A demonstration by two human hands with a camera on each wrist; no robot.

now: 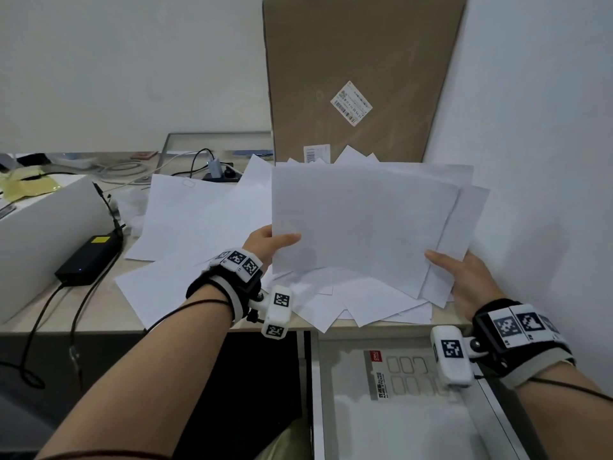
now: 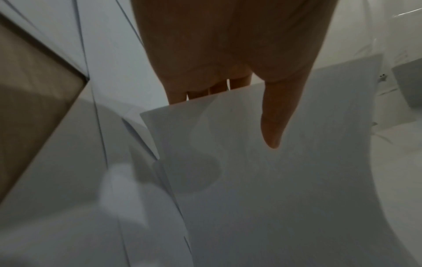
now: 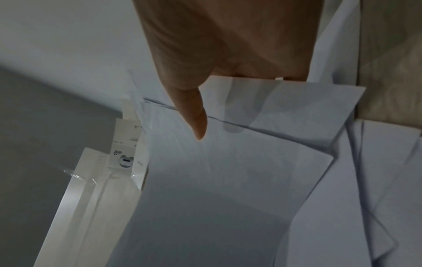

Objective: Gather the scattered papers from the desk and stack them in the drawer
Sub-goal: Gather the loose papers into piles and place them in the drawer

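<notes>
I hold a loose sheaf of white papers [image 1: 365, 224] lifted above the desk [image 1: 83, 313], between both hands. My left hand [image 1: 268, 245] pinches its left edge, thumb on top and fingers underneath; the left wrist view shows that thumb [image 2: 271, 126] on the top sheet [image 2: 285, 189]. My right hand [image 1: 461, 277] pinches the lower right corner, thumb [image 3: 194, 115] over the sheets [image 3: 228, 180]. More white papers [image 1: 199, 224] lie scattered on the desk under and left of the sheaf. The open drawer [image 1: 335, 393] sits below the desk edge, under my right wrist.
A tall cardboard box [image 1: 358, 71] leans against the wall behind the papers. A black power adapter [image 1: 88, 258] with cables and a white box [image 1: 43, 234] sit on the left. The drawer holds a pack of stickers [image 1: 404, 370] and something white. The wall stands close on the right.
</notes>
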